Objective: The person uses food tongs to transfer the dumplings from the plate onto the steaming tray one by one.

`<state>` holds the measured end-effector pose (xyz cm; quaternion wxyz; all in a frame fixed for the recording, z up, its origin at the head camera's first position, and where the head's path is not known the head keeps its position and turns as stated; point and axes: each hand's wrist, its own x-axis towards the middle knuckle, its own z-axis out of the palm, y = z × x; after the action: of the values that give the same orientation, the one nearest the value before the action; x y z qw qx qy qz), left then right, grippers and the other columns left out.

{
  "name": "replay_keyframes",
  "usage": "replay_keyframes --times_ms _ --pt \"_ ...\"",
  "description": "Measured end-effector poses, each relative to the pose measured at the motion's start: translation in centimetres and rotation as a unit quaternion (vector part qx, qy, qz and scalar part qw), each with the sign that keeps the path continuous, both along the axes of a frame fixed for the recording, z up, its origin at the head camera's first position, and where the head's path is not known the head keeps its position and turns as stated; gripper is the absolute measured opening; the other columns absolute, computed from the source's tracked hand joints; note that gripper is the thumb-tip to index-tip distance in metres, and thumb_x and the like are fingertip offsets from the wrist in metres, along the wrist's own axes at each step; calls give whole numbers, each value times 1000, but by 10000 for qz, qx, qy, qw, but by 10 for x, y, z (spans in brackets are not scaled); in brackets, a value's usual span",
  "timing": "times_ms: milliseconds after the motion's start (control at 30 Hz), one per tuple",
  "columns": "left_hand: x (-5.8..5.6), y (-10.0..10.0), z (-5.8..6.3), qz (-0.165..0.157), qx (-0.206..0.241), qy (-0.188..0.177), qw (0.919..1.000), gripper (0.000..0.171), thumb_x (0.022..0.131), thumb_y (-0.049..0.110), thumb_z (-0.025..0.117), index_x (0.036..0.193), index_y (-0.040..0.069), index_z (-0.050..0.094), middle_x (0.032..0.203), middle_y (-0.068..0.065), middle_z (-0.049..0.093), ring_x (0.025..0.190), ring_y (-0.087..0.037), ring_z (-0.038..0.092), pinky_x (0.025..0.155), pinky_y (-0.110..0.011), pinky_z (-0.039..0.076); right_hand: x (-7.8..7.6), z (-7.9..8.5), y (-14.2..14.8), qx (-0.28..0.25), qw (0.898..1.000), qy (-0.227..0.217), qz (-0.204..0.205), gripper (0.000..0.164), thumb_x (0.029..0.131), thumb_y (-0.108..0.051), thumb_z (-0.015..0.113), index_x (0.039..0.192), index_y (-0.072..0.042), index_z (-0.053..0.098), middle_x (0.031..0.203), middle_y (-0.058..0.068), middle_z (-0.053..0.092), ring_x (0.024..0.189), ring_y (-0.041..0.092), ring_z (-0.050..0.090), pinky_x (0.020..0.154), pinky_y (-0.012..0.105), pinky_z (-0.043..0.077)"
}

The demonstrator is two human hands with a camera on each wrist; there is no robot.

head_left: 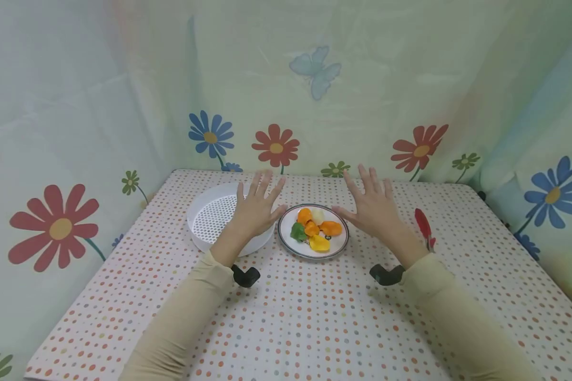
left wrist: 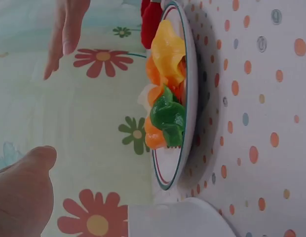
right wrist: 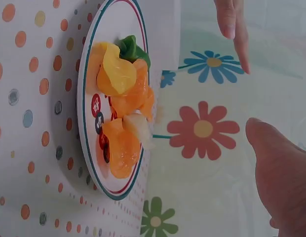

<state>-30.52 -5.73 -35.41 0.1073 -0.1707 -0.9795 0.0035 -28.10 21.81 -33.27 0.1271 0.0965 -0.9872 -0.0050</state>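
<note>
PLATE [head_left: 336,243] with orange, yellow, green pieces [head_left: 312,228]: on desk [head_left: 310,323], below and between left hand [head_left: 254,210] and right hand [head_left: 375,210] | WHITE PERFORATED BASKET [head_left: 214,218]: left of plate | BOTH GRIPS: released | POSE: hands raised, fingers [head_left: 365,179] spread, forearms [head_left: 186,312] extended forward

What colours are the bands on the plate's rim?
The plate's rim is banded teal outside, red inside; clearest in the right wrist view.

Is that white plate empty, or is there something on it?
The plate is not empty: a green piece, a yellow piece, orange pieces and a whitish piece lie on it.
</note>
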Motion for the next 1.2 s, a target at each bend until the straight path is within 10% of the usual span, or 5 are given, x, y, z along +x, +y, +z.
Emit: replay_keyframes --times_ms 267,567,1000,1200 --pt "-2 -24 18 -147 664 22 9977 75 95 55 41 154 25 4 162 -8 5 149 -29 3 117 -59 8 11 4 19 -200 9990 -131 -377 90 87 -53 58 154 -14 12 153 26 19 138 47 24 108 64 25" --pt "-11 -86 29 188 1672 -828 9823 105 86 63 52 152 12 -12 161 -11 -8 148 -33 -4 116 -62 3 23 -5 59 -503 9861 -838 -1345 97 87 -55 58 149 5 13 147 36 23 130 53 31 96 66 38" --pt "-6 -178 16 607 2064 -2881 9331 122 80 58 66 148 -1 -18 155 -25 -20 143 -44 -15 114 -64 3 59 -31 102 -568 9355 -2448 -2482 124 80 -75 46 134 29 7 128 49 32 112 59 43 93 69 37" --pt "2 -200 8 476 2085 -3441 9143 124 78 55 69 147 -4 -15 154 -33 -9 141 -51 -6 112 -66 7 66 -42 98 -727 9343 -2357 -2573 126 78 -69 56 137 26 -4 130 50 33 113 58 45 98 71 30"
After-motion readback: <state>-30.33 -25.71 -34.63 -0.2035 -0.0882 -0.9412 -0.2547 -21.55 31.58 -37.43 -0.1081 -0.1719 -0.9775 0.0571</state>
